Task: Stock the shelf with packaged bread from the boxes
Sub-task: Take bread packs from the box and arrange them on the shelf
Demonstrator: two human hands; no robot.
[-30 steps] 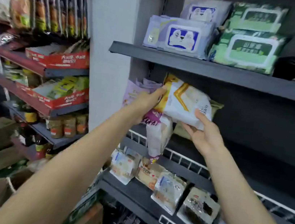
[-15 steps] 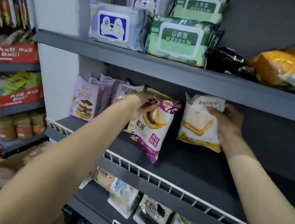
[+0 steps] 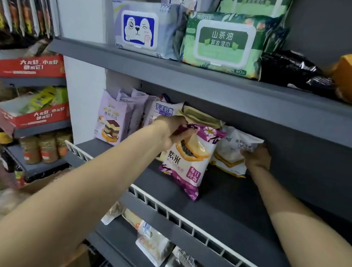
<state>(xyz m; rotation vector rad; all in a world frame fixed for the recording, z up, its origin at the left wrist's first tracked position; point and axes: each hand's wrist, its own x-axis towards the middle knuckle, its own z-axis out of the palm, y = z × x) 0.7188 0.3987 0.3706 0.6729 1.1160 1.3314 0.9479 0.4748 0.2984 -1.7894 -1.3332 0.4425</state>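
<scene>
On the middle shelf [image 3: 240, 201], behind its white wire rail, two bread packs stand side by side. The left hand [image 3: 172, 130] pinches the top edge of the purple pack [image 3: 189, 158], long axis upright but leaning, its foot toward the near rail. The right hand [image 3: 257, 157] grasps the right edge of the white pack [image 3: 232, 151], farther back and just right of the purple one, partly hidden behind it. The purple pack hangs below its grip, so seating it likely means swinging the foot toward the far wall; the left hand is nearer for that.
</scene>
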